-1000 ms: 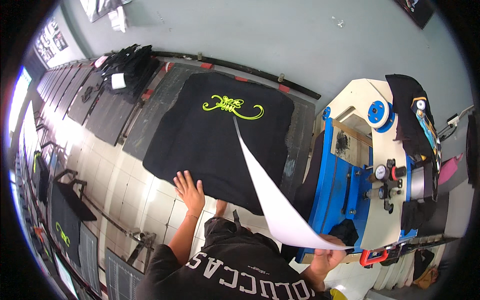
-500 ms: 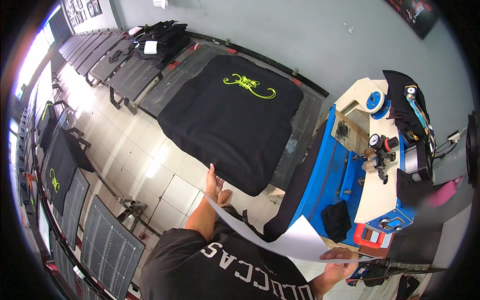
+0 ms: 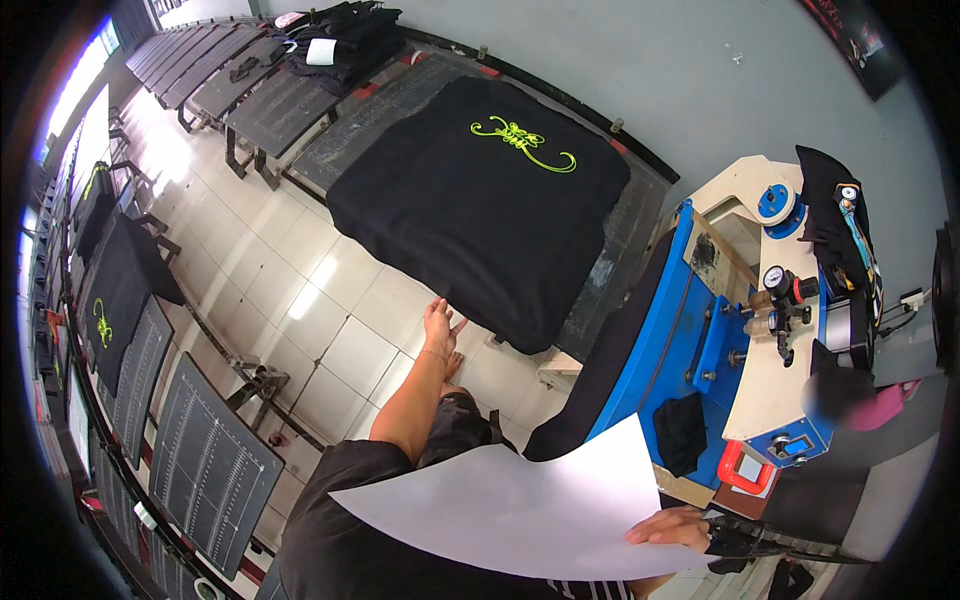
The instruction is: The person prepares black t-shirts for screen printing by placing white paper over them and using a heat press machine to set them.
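Two hands: left (image 3: pixel 438 325) loose-fingered near black garment (image 3: pixel 465 215), right (image 3: pixel 670 527) with grip on white sheet (image 3: pixel 510 500) above white lettering (image 3: pixel 588 591)

A heap of black garments (image 3: pixel 355 35), topped by a white paper slip (image 3: pixel 321 52), is stacked near the grey wall (image 3: pixel 690 80), with dark platens (image 3: pixel 225 92) lined up beyond it over a white-tiled floor (image 3: pixel 250 230). At right, a blue-and-cream press (image 3: pixel 765 380) is fitted with a round pressure gauge (image 3: pixel 774 277) and a red handle (image 3: pixel 728 463); a small black cloth (image 3: pixel 681 434) is laid on its blue part. Across the aisle at far left, a yellow-green-printed garment (image 3: pixel 140 290) is draped near a white-ruled dark board (image 3: pixel 212 465).
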Action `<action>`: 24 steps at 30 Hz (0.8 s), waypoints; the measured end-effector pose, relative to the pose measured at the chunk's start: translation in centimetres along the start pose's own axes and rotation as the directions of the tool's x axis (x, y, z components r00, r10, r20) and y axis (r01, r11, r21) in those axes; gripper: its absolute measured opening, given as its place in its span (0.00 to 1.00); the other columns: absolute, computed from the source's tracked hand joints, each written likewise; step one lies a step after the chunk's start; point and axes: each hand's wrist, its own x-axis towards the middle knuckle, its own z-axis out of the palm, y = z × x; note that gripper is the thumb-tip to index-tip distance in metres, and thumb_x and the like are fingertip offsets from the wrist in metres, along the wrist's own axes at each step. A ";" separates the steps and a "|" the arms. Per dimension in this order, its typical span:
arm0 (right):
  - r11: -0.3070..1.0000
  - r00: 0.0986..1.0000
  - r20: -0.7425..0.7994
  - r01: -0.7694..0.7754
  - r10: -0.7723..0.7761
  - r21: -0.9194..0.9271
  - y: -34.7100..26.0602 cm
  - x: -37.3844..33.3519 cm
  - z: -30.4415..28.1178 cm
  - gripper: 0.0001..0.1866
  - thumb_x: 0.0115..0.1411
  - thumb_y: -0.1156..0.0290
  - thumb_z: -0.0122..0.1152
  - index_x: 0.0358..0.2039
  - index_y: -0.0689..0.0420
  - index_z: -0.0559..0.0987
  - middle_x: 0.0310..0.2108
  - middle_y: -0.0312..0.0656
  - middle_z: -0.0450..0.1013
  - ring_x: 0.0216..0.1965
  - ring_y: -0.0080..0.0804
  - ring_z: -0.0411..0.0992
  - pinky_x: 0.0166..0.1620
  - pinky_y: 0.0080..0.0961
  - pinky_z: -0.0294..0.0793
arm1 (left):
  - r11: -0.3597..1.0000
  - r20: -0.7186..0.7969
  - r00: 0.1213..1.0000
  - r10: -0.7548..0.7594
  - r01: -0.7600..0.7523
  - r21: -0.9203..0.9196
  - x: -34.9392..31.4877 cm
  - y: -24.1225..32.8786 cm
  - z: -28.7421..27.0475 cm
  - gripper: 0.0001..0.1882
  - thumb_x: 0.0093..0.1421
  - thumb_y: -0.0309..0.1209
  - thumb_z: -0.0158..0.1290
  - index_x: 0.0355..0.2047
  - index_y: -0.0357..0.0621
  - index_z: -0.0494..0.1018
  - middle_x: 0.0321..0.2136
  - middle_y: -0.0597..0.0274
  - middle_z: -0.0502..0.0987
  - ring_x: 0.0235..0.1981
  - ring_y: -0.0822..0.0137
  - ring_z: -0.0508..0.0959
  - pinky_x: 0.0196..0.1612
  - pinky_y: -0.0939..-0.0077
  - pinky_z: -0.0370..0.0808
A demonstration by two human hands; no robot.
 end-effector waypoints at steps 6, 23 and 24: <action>0.998 0.979 0.194 0.048 -0.056 0.049 0.1 1.3 0.0 0.18 0.66 0.52 0.54 0.31 0.55 0.70 0.17 0.42 0.76 0.16 0.31 0.77 0.20 0.19 0.76 | 0.995 0.087 0.992 -0.089 0.091 -0.026 2.2 0.2 -0.7 0.18 0.68 0.40 0.48 0.55 0.48 0.66 0.55 0.63 0.67 0.56 0.58 0.66 0.56 0.56 0.70; 0.972 0.983 0.071 -0.154 0.169 -0.176 0.8 1.8 1.7 0.15 0.59 0.59 0.63 0.22 0.56 0.75 0.15 0.43 0.76 0.17 0.29 0.75 0.27 0.22 0.71 | 0.968 0.100 0.973 0.209 -0.191 -0.163 -5.7 2.1 -3.0 0.14 0.70 0.34 0.48 0.26 0.51 0.60 0.26 0.71 0.68 0.26 0.76 0.70 0.34 0.75 0.74; 0.980 0.977 0.103 -0.175 0.184 -0.094 0.7 2.2 1.7 0.15 0.58 0.60 0.64 0.22 0.57 0.76 0.16 0.42 0.76 0.18 0.28 0.74 0.27 0.22 0.70 | 0.971 0.112 0.973 0.199 -0.180 -0.158 -5.5 2.0 -2.9 0.14 0.70 0.34 0.48 0.26 0.51 0.60 0.26 0.71 0.69 0.26 0.75 0.71 0.34 0.76 0.73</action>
